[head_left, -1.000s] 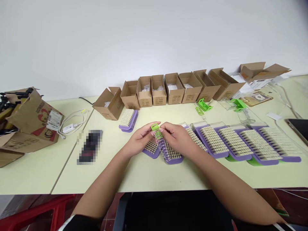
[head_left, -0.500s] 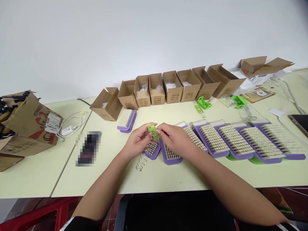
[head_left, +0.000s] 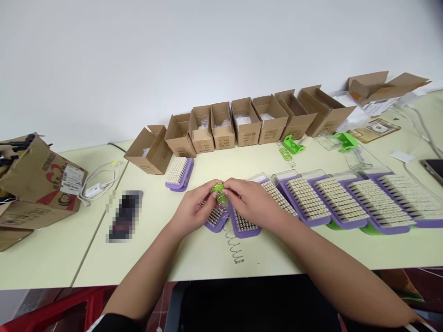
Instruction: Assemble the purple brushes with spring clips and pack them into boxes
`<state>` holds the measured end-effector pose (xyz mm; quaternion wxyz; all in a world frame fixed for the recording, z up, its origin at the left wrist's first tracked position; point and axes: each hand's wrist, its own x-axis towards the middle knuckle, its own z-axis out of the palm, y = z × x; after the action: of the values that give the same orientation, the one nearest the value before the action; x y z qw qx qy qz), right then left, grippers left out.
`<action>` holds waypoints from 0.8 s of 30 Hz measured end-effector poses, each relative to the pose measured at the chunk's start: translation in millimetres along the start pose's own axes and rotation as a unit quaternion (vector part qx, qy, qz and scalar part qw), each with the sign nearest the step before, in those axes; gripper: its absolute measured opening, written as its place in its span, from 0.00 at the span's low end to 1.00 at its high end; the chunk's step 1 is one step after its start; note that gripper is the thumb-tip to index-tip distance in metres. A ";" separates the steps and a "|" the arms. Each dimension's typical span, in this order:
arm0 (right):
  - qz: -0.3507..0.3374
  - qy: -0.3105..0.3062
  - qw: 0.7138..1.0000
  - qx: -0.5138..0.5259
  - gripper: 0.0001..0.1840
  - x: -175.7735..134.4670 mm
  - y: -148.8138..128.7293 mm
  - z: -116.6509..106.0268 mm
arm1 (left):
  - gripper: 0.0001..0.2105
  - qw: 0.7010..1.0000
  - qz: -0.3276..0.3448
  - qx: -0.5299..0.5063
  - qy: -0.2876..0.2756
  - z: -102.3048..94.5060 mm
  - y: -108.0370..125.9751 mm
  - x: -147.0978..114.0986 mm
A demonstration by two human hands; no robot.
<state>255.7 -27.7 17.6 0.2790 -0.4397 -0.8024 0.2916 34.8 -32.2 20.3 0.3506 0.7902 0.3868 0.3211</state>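
Note:
Between my two hands is a small green plastic piece (head_left: pixel 218 187). A thin metal coil spring (head_left: pixel 234 243) hangs from it toward the table's front. My left hand (head_left: pixel 196 205) pinches the piece from the left, fingers closed. From the right, my right hand (head_left: pixel 247 198) has its thumb and fingers closed at the piece and the spring's upper end. Under the hands lie a small purple tray with dark-tipped pegs (head_left: pixel 215 219) and a larger purple rack (head_left: pixel 245 229), partly hidden by my right hand.
Several purple racks of pale pegs (head_left: pixel 308 198) line the right side. Open cardboard boxes (head_left: pixel 222 133) stand along the wall. A purple block with pale pegs (head_left: pixel 177 174), a pixelated dark object (head_left: pixel 125 216) and a large carton (head_left: pixel 41 184) are leftward. Green brackets (head_left: pixel 293 145) lie behind.
The spring's free end has swung from the left of the hands to the right and hangs lower. Both hands stay closed around the green piece.

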 end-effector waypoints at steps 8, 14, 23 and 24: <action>0.011 0.031 0.999 0.015 0.10 4.6 0.6 8.8 | 0.19 0.999 -0.005 -0.030 0.046 5.4 -17.3 -3.4; 0.017 0.034 0.997 0.063 0.10 2.3 0.8 3.4 | 0.24 0.981 -0.048 -0.188 0.000 1.8 -20.3 -1.8; 0.023 0.039 0.994 0.102 0.10 0.8 0.7 1.9 | 0.27 0.953 -0.061 -0.295 -0.036 1.8 -26.0 -1.0; 0.024 0.038 0.994 0.104 0.11 0.8 0.4 2.2 | 0.26 0.951 -0.058 -0.302 -0.035 2.6 -25.6 -0.3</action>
<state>254.0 -27.3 15.9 0.3461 -0.4380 -0.7459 0.3633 26.8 -21.6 -1.7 0.6045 0.6340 0.3043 0.3742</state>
